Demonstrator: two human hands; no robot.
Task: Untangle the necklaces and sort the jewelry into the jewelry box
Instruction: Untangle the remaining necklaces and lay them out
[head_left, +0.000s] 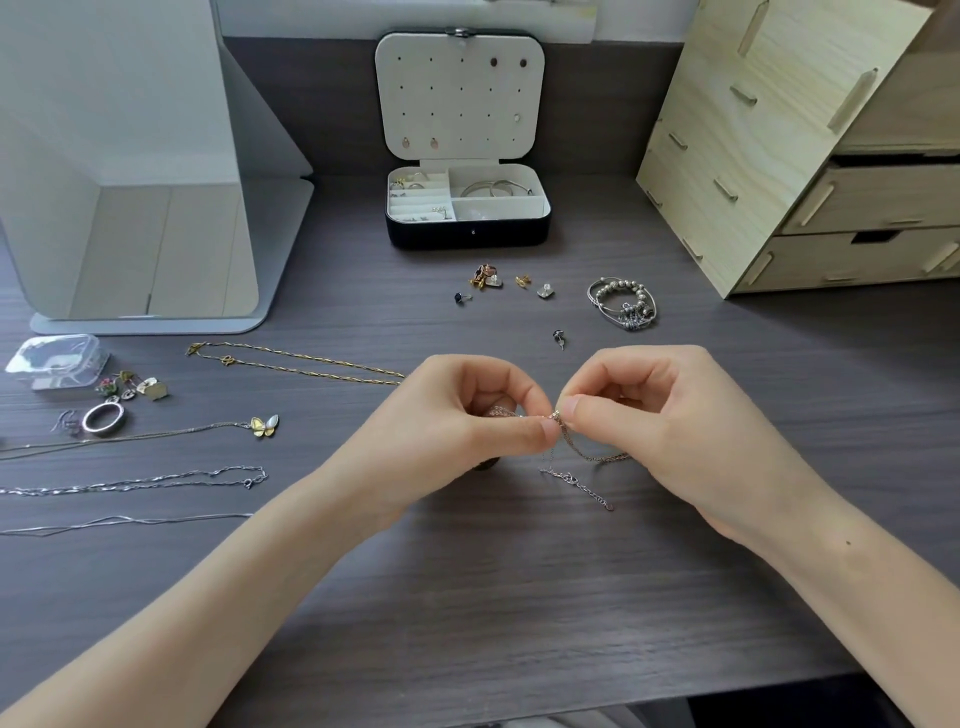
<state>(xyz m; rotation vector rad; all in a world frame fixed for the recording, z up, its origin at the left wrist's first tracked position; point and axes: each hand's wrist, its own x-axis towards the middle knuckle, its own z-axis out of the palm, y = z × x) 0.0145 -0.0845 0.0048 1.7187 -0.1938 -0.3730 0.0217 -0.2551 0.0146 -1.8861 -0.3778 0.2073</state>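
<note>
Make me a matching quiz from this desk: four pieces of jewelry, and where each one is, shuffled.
Things:
1. butterfly pendant
2. bead bracelets
3. bangles
4. thin chain

Places:
A. inside the jewelry box
B. pinched between left hand and right hand
C. on the desk, left of the hands
D. on the desk, near the wooden drawers

Pairs: 1-C, 2-D, 3-A, 4-B.
</note>
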